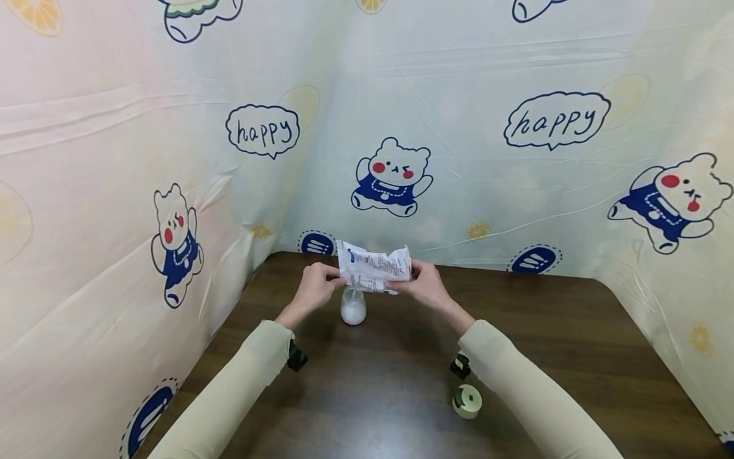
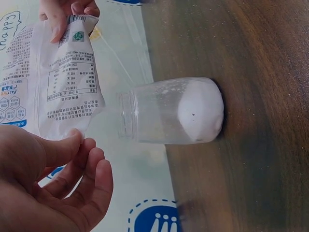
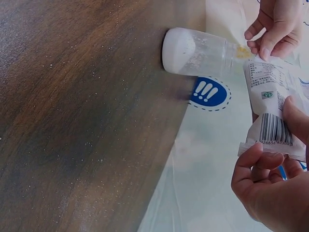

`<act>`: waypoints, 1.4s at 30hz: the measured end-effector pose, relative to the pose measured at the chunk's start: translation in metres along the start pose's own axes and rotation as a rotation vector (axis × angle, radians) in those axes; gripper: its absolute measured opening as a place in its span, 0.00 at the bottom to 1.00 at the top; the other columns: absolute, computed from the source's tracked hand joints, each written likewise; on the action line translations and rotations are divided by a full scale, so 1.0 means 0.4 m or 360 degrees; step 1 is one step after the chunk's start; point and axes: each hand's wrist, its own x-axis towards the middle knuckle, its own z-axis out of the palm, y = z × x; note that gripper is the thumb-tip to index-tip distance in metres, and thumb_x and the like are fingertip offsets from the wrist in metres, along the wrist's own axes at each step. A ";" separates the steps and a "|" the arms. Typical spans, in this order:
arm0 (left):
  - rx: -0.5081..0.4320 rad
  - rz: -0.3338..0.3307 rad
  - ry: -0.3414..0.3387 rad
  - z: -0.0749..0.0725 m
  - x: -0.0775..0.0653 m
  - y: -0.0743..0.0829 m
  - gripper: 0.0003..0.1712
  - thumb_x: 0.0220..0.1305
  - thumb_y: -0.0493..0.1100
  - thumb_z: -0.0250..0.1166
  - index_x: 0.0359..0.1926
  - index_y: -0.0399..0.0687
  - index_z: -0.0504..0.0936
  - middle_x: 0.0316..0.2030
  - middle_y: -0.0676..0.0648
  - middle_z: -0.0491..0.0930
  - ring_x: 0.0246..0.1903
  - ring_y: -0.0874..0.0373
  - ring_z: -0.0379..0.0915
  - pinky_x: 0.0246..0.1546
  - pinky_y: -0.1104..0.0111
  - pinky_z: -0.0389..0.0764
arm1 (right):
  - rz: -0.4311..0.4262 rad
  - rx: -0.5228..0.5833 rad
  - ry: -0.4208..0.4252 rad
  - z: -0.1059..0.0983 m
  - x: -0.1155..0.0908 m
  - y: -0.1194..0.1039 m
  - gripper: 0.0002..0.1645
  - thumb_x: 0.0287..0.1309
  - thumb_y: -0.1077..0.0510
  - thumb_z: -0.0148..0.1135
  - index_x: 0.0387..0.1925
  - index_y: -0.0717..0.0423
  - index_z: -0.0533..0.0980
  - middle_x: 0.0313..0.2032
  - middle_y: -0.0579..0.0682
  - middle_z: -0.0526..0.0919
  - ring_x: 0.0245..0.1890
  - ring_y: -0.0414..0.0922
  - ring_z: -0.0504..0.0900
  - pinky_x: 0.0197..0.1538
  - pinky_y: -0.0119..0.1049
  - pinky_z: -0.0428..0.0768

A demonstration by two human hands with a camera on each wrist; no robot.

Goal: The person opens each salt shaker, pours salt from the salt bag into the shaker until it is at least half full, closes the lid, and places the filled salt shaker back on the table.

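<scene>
A white printed packet (image 1: 373,268) is held up on its side between both hands, its left end over the mouth of a clear jar (image 1: 353,312). My left hand (image 1: 314,287) pinches the packet's corner nearest the jar between thumb and forefinger, the other fingers loosely bent. At the far end, by the barcode, my right hand (image 1: 425,285) grips the packet with thumb on top and fingers beneath. The jar stands upright and uncapped on the table; white powder (image 2: 200,113) fills its lower part, and some grains cling to the inner wall.
A pale green round lid-like piece (image 1: 469,401) lies on the brown wooden table (image 1: 367,382), near the right forearm. Fine white grains are scattered on the tabletop in the right wrist view. A printed cloth curtain (image 1: 459,210) hangs behind the table and at both sides.
</scene>
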 end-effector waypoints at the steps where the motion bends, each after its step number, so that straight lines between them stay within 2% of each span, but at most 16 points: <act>1: 0.0001 0.0000 0.0003 0.000 0.001 0.000 0.07 0.68 0.33 0.72 0.45 0.40 0.93 0.42 0.44 0.90 0.36 0.52 0.78 0.38 0.61 0.78 | -0.0006 -0.0002 0.0001 0.000 0.001 0.000 0.29 0.57 0.64 0.80 0.61 0.58 0.82 0.56 0.57 0.86 0.48 0.55 0.87 0.52 0.51 0.85; 18: 0.0012 -0.0010 0.0014 -0.002 -0.004 0.006 0.07 0.68 0.32 0.72 0.45 0.39 0.93 0.42 0.43 0.90 0.34 0.52 0.77 0.36 0.61 0.77 | 0.0017 -0.0026 0.0034 0.001 -0.001 -0.005 0.28 0.57 0.65 0.80 0.59 0.58 0.83 0.54 0.56 0.87 0.48 0.53 0.87 0.49 0.47 0.86; 42: 0.0022 -0.0006 0.0005 -0.003 -0.006 0.002 0.07 0.68 0.33 0.72 0.45 0.39 0.93 0.41 0.44 0.90 0.34 0.53 0.77 0.36 0.61 0.77 | 0.0030 -0.0032 0.0015 0.005 -0.001 -0.004 0.29 0.57 0.63 0.80 0.60 0.57 0.82 0.55 0.55 0.87 0.48 0.53 0.87 0.52 0.49 0.85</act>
